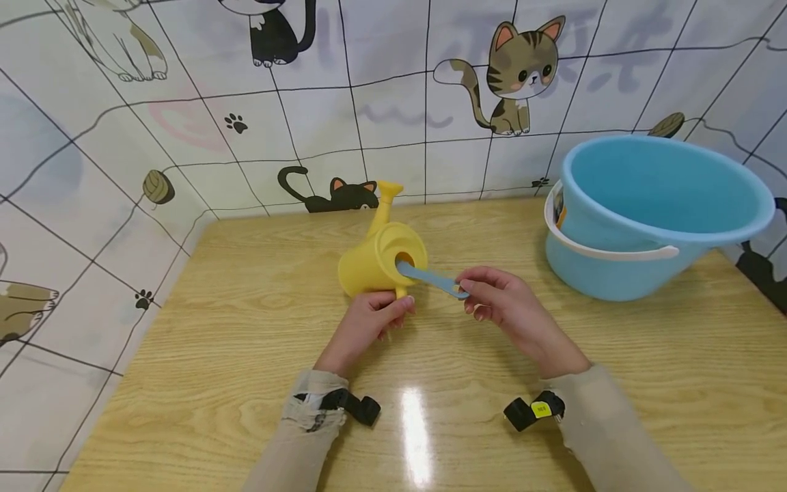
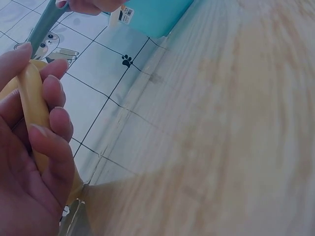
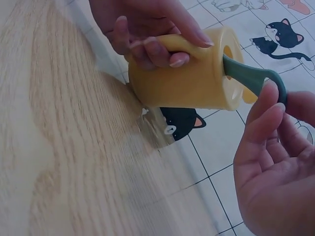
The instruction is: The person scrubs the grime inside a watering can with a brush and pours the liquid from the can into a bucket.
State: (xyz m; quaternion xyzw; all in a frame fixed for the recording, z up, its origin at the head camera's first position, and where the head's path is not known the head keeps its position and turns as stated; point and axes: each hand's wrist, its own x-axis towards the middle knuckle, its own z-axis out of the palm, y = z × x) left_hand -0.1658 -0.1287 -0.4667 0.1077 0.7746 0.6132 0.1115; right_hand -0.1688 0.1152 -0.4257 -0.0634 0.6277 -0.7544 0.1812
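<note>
I've got a smooth yellow plastic-looking watering can (image 1: 369, 268), drum-shaped, tipped near the table's middle-back; left hand (image 1: 369, 320) curls round its rounded handle (image 2: 33, 101), fingers partly covering it, right hand (image 1: 519, 318) pinches the looped end of a slim blue tool (image 1: 433, 278), other end partly blocking the can's round opening; I see glossy wood-grain table (image 1: 246, 342), blue basin (image 1: 664, 181) in bucket (image 1: 615, 280) to the right, cat-print wall (image 1: 393, 123) behind
</note>
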